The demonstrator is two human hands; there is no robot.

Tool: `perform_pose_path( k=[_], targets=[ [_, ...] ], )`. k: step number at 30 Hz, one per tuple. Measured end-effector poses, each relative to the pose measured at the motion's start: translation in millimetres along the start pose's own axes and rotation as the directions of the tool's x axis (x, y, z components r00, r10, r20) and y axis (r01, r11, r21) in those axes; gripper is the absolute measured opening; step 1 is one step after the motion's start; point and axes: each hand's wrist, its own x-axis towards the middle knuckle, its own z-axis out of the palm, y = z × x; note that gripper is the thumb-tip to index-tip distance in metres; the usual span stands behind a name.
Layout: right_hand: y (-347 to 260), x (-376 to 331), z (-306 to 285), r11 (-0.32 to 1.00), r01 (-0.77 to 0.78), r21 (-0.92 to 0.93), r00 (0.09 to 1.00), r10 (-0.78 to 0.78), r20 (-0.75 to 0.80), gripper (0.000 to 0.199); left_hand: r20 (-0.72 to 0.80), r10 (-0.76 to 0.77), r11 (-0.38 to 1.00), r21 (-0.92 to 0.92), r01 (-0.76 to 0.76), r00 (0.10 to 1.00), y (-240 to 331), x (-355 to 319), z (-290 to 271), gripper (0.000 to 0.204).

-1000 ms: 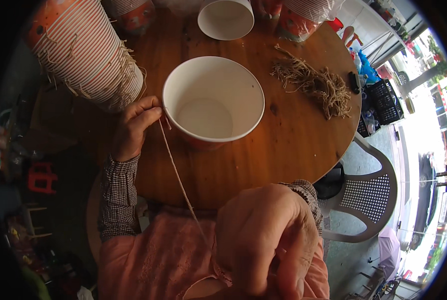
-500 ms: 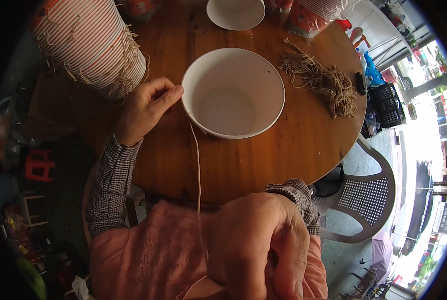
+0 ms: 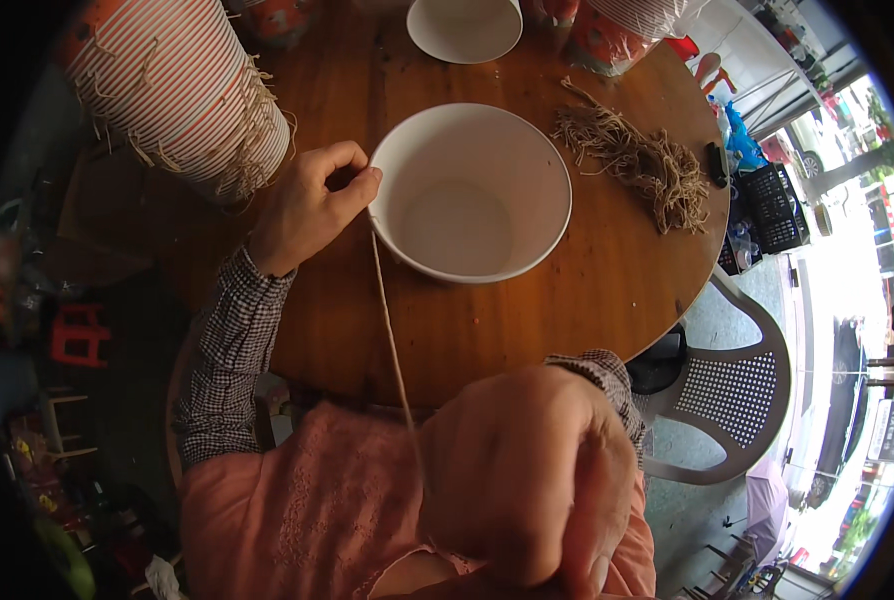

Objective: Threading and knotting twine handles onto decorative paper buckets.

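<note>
My left hand [image 3: 312, 205] now pinches the string [image 3: 392, 345] at the white bowl's [image 3: 470, 190] rim, mid-frame; my right hand [image 3: 527, 480], lower centre, seems closed on its other end, drawing it tauter than before.

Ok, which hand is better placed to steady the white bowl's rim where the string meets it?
Left, probably. The left hand is already pinching the string at the rim of the white bowl. The right hand is closed on the string's near end, apart from the bowl.
</note>
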Motion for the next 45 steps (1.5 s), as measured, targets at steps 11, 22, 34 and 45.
perform_pose_path(
  k=[11, 22, 34, 45],
  targets=[
    [-86, -49, -61, 0.044, -0.590, -0.806, 0.559, -0.698, -0.448, 0.008, 0.131, -0.113, 0.957, -0.251, 0.143, 0.985, -6, 3, -1, 0.052],
    [-78, -29, -32, 0.065, -0.295, -0.953, 0.477, -0.854, -0.206, 0.016, 0.069, -0.147, 0.986, 0.093, 0.141, 0.987, 8, 6, -7, 0.027],
    [-76, -24, -4, 0.217, -0.022, -0.976, 0.421, -0.884, -0.206, 0.012, 0.123, -0.017, 0.926, 0.377, -0.031, 0.992, 22, 27, 8, 0.023],
    [-69, -25, -40, 0.312, -0.037, -0.949, 0.284, -0.908, -0.309, 0.013, 0.132, -0.057, 0.901, 0.434, -0.006, 0.990, 30, 36, 21, 0.020]
  ],
)
